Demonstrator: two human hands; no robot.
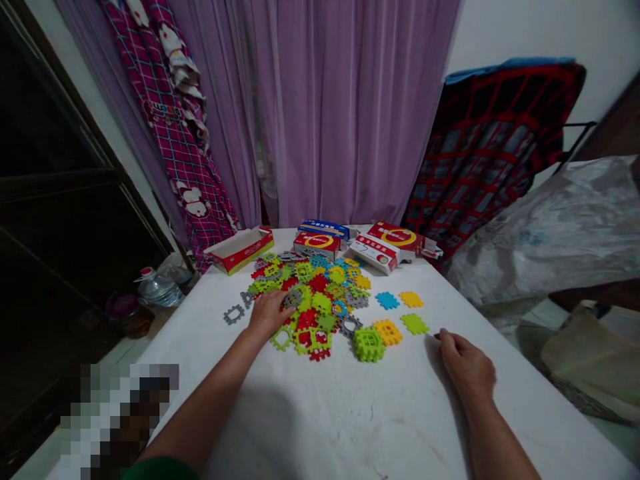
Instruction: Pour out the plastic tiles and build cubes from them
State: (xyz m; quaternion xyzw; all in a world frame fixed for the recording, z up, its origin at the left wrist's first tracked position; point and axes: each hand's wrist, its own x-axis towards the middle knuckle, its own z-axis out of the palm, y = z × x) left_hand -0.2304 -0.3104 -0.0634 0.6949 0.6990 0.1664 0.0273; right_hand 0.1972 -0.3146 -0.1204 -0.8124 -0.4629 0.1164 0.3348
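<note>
A heap of flat toothed plastic building tiles [313, 293] in green, red, yellow, blue and grey lies on a white table [350, 413]. My left hand [270, 312] rests on the heap's left edge, fingers bent over a grey tile. My right hand [465, 365] lies on the table to the right, fingers curled, fingertip near a green tile [415, 324]. Beside it lie a yellow tile [388, 331], a blue tile [387, 300], another yellow tile [411, 299] and a green assembled cube [369, 344].
Several red and blue cardboard boxes [385, 245] and an open box [240, 250] stand at the table's far edge. A loose grey tile [233, 315] lies at the left. Purple curtains hang behind. A plastic bottle [159, 288] stands on the floor at the left, bags at the right.
</note>
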